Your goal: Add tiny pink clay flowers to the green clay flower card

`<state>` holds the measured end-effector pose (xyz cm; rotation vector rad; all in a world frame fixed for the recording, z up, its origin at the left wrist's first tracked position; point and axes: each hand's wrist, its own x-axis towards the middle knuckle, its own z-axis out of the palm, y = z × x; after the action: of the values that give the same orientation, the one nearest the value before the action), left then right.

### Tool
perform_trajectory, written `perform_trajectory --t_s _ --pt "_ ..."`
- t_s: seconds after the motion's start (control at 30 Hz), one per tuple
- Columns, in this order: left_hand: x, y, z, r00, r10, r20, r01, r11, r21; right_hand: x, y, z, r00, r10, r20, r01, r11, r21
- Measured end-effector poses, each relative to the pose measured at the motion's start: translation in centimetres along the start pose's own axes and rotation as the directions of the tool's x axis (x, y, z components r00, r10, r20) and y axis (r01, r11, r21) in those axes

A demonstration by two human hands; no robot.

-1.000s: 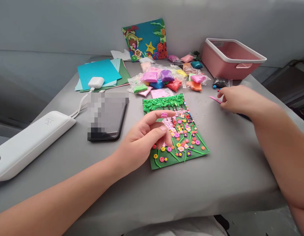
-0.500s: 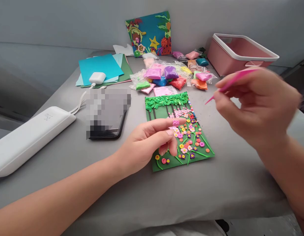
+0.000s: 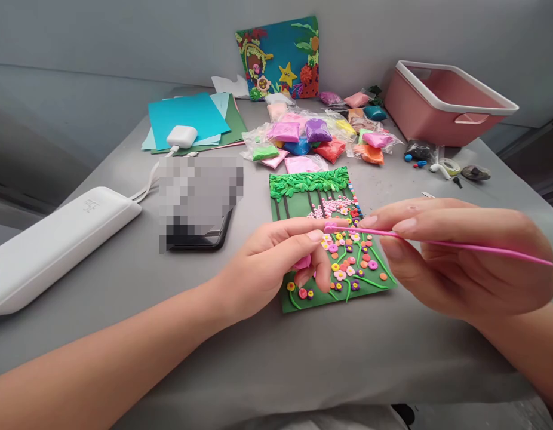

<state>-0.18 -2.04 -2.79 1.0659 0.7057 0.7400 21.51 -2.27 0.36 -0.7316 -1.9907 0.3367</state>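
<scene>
My left hand (image 3: 276,254) is held over the green clay picture (image 3: 294,206), its fingers curled. On its index fingertip rests a small pink clay flower (image 3: 331,227), and a lump of pink clay (image 3: 302,261) shows between the lower fingers. In my right hand (image 3: 464,257) a thin pink tool (image 3: 482,246) is pinched, lying almost level, with its tip touching the flower. Green leaves, dark stems and several coloured clay flowers cover the picture, partly hidden behind both hands.
Several bags of coloured clay (image 3: 316,130) lie behind the picture. A pink basket (image 3: 420,113) stands back right, an undersea picture (image 3: 280,60) at the wall. To the left are a phone (image 3: 200,203), a white power strip (image 3: 65,245), a white charger (image 3: 182,136) and blue sheets (image 3: 187,113).
My right hand has moved left and down, bringing the tool's tip to the flower on my left index finger. The small items by the basket now show. The view has shifted slightly.
</scene>
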Motion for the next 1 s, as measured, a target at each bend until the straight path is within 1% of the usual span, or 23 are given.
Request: perform_trajectory --t_s 0.13,0.3,0.37,0.43,0.57,0.63,0.77,1.0 --pt "0.0 -0.1 0.0 1.0 0.0 0.0 0.0 1.0 0.01 -0.2 0.0 0.1 0.999 -0.049 -0.013 0.049 0.999 -0.008" --pt "-0.1 -0.2 -0.1 1.0 0.0 -0.005 0.0 1.0 0.011 -0.1 -0.2 -0.1 1.0 -0.01 0.011 0.01 0.999 -0.047" --pt "-0.2 -0.2 -0.1 1.0 0.006 0.001 -0.006 1.0 0.012 -0.1 -0.2 -0.1 1.0 -0.027 0.01 0.028 0.998 -0.049" --pt "-0.2 -0.2 -0.1 1.0 0.009 0.009 -0.01 1.0 0.016 -0.3 0.0 0.0 0.998 -0.07 0.005 0.07 0.996 -0.056" --pt "-0.1 -0.2 -0.1 1.0 0.0 0.025 0.0 1.0 0.029 -0.9 1.0 0.3 0.974 -0.223 -0.036 0.22 0.973 -0.071" --pt "-0.1 -0.1 -0.1 1.0 -0.002 0.028 0.001 1.0 0.029 -1.1 1.4 0.4 0.965 -0.259 -0.031 0.256 0.964 -0.069" --pt "0.0 0.1 0.0 1.0 -0.012 0.014 0.011 1.0 0.025 -1.1 1.5 0.5 0.962 -0.273 -0.022 0.27 0.959 -0.086" --pt "0.1 0.3 0.3 1.0 -0.009 -0.004 0.009 0.999 0.035 -1.0 1.4 0.7 0.969 -0.243 -0.055 0.24 0.969 -0.055"
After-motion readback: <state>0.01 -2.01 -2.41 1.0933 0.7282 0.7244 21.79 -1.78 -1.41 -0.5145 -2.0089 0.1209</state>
